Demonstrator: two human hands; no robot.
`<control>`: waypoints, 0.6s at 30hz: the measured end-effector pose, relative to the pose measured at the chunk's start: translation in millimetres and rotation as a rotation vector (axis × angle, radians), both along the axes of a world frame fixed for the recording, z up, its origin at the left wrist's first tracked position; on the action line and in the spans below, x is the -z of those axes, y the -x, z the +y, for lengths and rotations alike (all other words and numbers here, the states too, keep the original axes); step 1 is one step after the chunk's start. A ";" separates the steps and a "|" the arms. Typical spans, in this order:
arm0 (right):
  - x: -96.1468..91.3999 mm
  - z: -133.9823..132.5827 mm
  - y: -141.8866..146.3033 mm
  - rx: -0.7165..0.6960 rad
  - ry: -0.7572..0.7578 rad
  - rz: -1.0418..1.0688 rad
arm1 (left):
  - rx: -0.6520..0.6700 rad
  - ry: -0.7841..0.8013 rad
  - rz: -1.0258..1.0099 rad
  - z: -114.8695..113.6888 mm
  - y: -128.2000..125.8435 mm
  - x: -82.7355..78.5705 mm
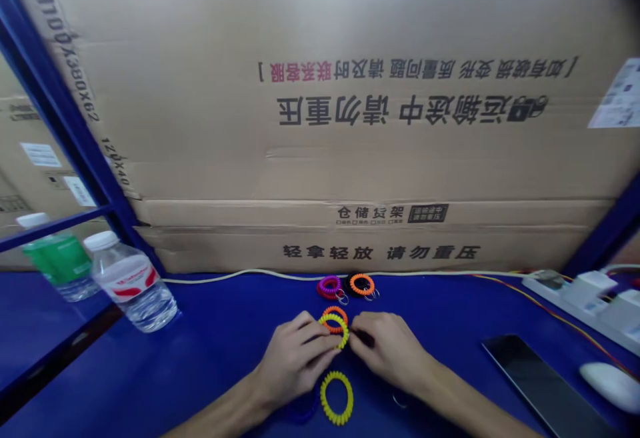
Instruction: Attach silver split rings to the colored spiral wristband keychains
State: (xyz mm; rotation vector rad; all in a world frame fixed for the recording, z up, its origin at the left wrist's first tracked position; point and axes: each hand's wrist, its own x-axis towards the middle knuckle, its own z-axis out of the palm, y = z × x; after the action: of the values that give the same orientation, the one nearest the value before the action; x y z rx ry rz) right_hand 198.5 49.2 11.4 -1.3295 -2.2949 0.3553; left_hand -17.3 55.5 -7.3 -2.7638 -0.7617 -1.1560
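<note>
My left hand (300, 355) pinches a yellow spiral coil wristband (344, 338) between thumb and fingers. An orange coil wristband (334, 309) shows just behind it, partly covered by the yellow one. Close to the yellow band's right side, my right hand (387, 345) has its fingers curled together; what they grip is hidden. Below the hands lies another yellow coil wristband (337, 417) on the blue tabletop (225, 318). A dark blue coil wristband (303, 415) sits beside it, partly under my left hand. Part of a metal ring (399, 401) shows beneath my right wrist.
Farther back lie purple (329, 283), red and black coil wristbands and an orange one (362, 284) with metal rings. Water bottles (133, 285) stand left. A phone (543, 385), white mouse (611, 385) and power strip (585, 305) are right. A large cardboard box (350, 165) walls the back.
</note>
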 end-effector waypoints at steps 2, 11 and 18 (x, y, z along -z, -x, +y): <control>-0.5 -1.8 -0.4 0.020 -0.043 -0.055 | 0.005 -0.002 -0.003 -0.1 0.3 0.1; 5.6 5.6 2.5 0.062 0.322 0.099 | 0.020 -0.065 0.011 -1.3 2.4 -1.0; -3.4 -5.8 2.4 0.120 0.005 -0.074 | 0.011 -0.019 0.000 -3.1 0.3 -4.2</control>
State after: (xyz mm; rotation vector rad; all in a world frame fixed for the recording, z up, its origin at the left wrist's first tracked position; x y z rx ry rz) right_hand 196.1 43.4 14.8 -1.4983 -2.2609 0.2766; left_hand -17.6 52.3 -3.2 -2.7564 -0.7329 -1.1582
